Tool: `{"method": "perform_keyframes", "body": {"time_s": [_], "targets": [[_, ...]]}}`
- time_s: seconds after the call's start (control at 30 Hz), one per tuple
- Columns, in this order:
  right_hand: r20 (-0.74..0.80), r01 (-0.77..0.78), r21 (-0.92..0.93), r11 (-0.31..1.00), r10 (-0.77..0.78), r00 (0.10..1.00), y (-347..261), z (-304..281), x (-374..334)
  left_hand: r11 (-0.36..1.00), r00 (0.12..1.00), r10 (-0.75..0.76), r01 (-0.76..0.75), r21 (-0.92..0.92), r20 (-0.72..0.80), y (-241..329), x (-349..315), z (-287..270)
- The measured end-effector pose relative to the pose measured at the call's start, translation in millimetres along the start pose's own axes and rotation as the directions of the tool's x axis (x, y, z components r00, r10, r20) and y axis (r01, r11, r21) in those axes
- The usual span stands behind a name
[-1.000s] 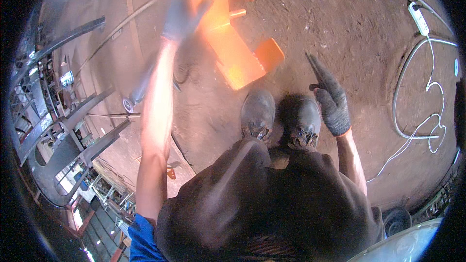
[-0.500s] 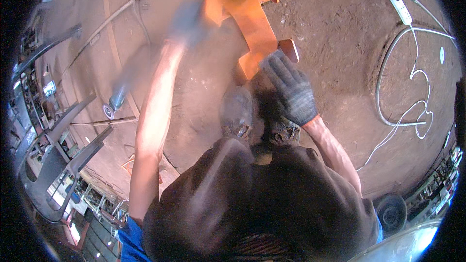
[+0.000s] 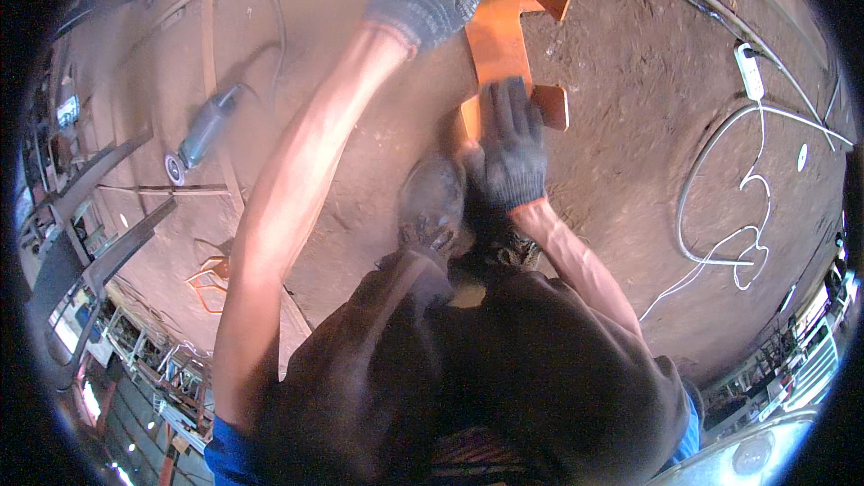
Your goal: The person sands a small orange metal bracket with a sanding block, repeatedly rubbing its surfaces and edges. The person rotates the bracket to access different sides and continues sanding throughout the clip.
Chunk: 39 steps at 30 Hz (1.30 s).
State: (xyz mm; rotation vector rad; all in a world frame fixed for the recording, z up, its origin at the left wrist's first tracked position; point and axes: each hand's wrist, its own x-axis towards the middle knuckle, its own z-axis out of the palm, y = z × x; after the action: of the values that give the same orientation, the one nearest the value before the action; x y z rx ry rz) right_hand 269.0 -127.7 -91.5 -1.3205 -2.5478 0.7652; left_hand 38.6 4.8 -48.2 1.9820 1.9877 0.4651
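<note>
A bent orange metal bracket [image 3: 500,36] with upturned flanges lies on the brown ground ahead of my boots. My left hand [image 3: 423,0], in a grey knit glove, is closed around its far left flange; part of that flange is hidden under the fingers. Gloved in the same way, my right hand [image 3: 513,153] rests on the near part of the bracket, its fingers stretched flat along the metal and the thumb apart.
An angle grinder [image 3: 202,133] lies on the ground to the left. Dark metal parts [image 3: 126,238] stand at the left rim. A white power strip [image 3: 748,70] with looping white cable and a pale hose [image 3: 681,189] lies on the right.
My left hand, blurred before, has moved right and now grips the bracket's far left flange. The bracket looks turned slightly. My right hand has shifted left onto the bracket's near part.
</note>
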Motion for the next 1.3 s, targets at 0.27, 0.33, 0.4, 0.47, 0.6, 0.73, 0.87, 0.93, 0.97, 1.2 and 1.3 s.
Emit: {"method": "perform_keyframes", "body": {"time_s": [0.27, 0.33, 0.4, 0.47, 0.6, 0.73, 0.87, 0.93, 0.97, 1.2, 1.3], "targets": [[0.021, 0.128, 0.288, 0.949, -0.14, 0.99, 26, 2, 40, 0.998, 0.997, 0.013, -0.019, -0.067, -0.081, -5, -1, 4], [0.06, 0.079, 0.132, 0.988, -0.087, 0.994, 15, -2, 4, 0.997, 0.996, -0.011, 0.003, -0.083, -0.089, -1, -2, 6], [0.015, 0.075, 0.075, 0.994, -0.077, 0.997, 12, 0, 6, 0.998, 0.993, -0.004, -0.005, -0.07, -0.121, -2, 2, 6], [-0.061, 0.096, 0.054, 0.994, -0.093, 0.994, 17, 10, 37, 0.992, 0.991, 0.049, -0.062, -0.106, -0.125, -1, 0, 1], [-0.098, 0.113, 0.114, 0.987, -0.102, 0.99, 26, 13, 58, 0.992, 1.0, 0.011, -0.013, -0.126, -0.016, 0, 3, -6], [0.005, 0.034, 0.092, 0.995, -0.034, 0.999, 10, 3, 5, 0.995, 0.986, 0.022, -0.037, -0.089, -0.165, -1, 1, 8], [-0.091, 0.135, 0.018, 0.991, -0.133, 0.987, 26, 8, 78, 0.998, 0.992, -0.011, 0.003, -0.064, -0.123, -1, -2, 10], [-0.063, 0.16, 0.104, 0.982, -0.154, 0.986, 27, 6, 58, 0.989, 0.99, -0.141, 0.142, -0.05, 0.01, 1, -18, 9], [-0.058, 0.193, 0.147, 0.97, -0.186, 0.981, 25, 7, 45, 0.976, 0.975, -0.214, 0.216, -0.028, 0.056, -1, -27, 0], [0.012, 0.317, 0.091, 0.944, -0.319, 0.948, 45, -10, 71, 0.996, 0.997, -0.061, 0.058, -0.067, -0.043, 7, -17, 4], [0.004, 0.287, 0.108, 0.952, -0.289, 0.957, 30, -9, 53, 0.99, 0.994, -0.105, 0.101, -0.103, -0.034, 5, -23, 6]]}}
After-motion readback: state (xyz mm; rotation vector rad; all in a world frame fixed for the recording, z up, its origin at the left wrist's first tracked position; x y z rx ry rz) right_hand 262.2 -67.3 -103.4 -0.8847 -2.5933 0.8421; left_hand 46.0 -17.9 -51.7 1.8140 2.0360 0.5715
